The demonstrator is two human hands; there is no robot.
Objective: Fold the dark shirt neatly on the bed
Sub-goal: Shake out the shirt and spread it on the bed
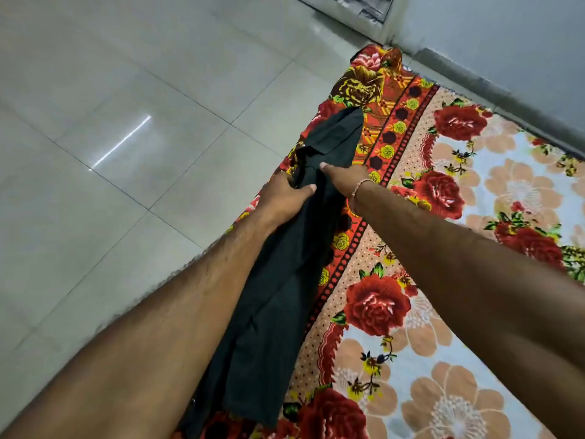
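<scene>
- Head view: dark shirt (286,280) lies as a long narrow strip along the bed's edge, running from bottom centre of the frame up toward upper centre, on the floral bedsheet (443,280).
- Left hand (283,198), centre of frame: grip pinches the shirt's left edge, thumb over the cloth, fingers curled at the side.
- Right hand (343,182), just right of it: lies on the shirt, index tip pressing the cloth; the rest of the grip is hidden behind the hand, cannot tell if it grasps anything. Bracelet (359,188) at the wrist.
- Progress, my read: lengthwise folds look done, sides already brought in to a narrow band. Left: cross folds end to end into a compact stack, then smoothing.
- Tiled floor (126,137) fills the left of frame, wall (506,42) upper right.
</scene>
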